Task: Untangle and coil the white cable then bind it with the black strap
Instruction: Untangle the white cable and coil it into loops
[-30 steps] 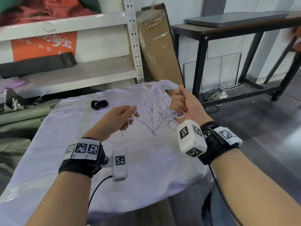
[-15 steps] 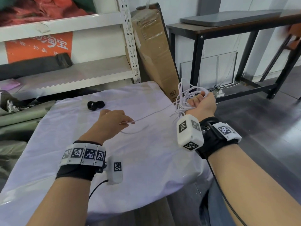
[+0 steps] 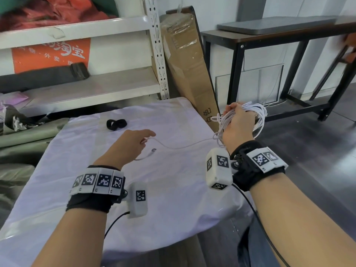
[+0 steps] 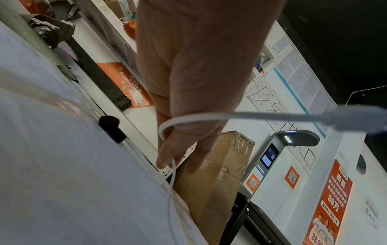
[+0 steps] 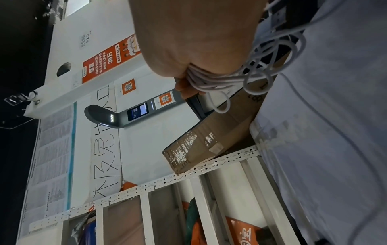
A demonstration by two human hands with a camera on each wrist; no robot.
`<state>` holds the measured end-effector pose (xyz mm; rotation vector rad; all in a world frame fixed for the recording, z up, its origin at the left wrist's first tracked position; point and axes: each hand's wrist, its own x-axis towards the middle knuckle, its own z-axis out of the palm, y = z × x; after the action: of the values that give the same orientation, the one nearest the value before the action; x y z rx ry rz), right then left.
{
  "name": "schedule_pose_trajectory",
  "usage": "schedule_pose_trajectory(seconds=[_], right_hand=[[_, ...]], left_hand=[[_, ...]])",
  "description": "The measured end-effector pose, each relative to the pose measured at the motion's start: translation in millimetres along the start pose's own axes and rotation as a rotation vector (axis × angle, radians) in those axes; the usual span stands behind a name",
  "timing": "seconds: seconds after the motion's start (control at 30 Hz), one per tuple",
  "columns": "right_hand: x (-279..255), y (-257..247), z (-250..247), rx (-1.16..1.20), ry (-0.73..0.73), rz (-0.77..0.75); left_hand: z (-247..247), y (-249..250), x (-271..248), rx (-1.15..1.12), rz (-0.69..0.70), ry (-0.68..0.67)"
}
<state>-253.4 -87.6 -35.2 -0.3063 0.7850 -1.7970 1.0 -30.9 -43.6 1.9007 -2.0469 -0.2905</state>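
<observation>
My right hand (image 3: 238, 122) grips a bundle of loops of the white cable (image 3: 259, 114) beyond the table's right edge; the right wrist view shows the strands (image 5: 207, 79) squeezed in its fist. One strand (image 3: 183, 146) runs left across the table to my left hand (image 3: 134, 143), whose fingertips (image 4: 165, 163) pinch it near its end. The free plug end (image 3: 153, 150) hangs just below that hand. The black strap (image 3: 116, 124), curled in two loops, lies on the table behind the left hand, apart from both hands.
The table is covered by a white cloth (image 3: 173, 199). A metal shelf rack (image 3: 86, 89) stands behind it, a tall cardboard box (image 3: 189, 66) leans at the far right corner, and a black-framed bench (image 3: 279, 35) stands to the right over dark floor.
My right hand has carried the cable bundle right and away, past the table edge. The strand to my left hand has drawn out long and low. The left hand moved slightly down.
</observation>
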Motion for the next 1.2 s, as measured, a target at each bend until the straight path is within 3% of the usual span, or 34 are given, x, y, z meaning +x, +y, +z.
schedule_pose_trajectory(seconds=[0.1, 0.2, 0.27, 0.47, 0.63, 0.8, 1.1, 1.2], right_hand=[[2.5, 2.7, 0.6, -0.093, -0.008, -0.079], [2.1, 6.8, 2.3, -0.203, -0.089, -0.115], [-0.3, 10.7, 2.4, -0.297, -0.151, -0.100], [-15.2, 19.2, 1.5, -0.708, -0.472, 0.089], [-32.9, 21.9, 5.9, -1.008, -0.679, 0.074], [-38.3, 29.1, 3.3, -1.177, -0.881, 0.191], [-32.1, 29.3, 2.9, -0.956, -0.799, 0.351], [-30.0, 24.6, 2.6, -0.853, -0.766, 0.420]], left_hand=[[-3.2, 2.1, -1.5, -0.176, -0.032, -0.076], [-13.6, 14.8, -8.0, -0.558, -0.018, -0.267], [-20.4, 24.6, -11.6, -0.741, 0.028, -0.305], [-17.4, 40.1, -12.4, -0.893, 0.180, -0.211], [-12.8, 55.3, -12.9, -1.145, 0.223, -0.206], [-15.1, 59.7, -7.1, -1.293, 0.222, -0.142], [-8.5, 25.3, 11.3, -1.420, -0.027, 0.131], [-4.6, 10.7, 15.2, -1.354, -0.090, 0.229]])
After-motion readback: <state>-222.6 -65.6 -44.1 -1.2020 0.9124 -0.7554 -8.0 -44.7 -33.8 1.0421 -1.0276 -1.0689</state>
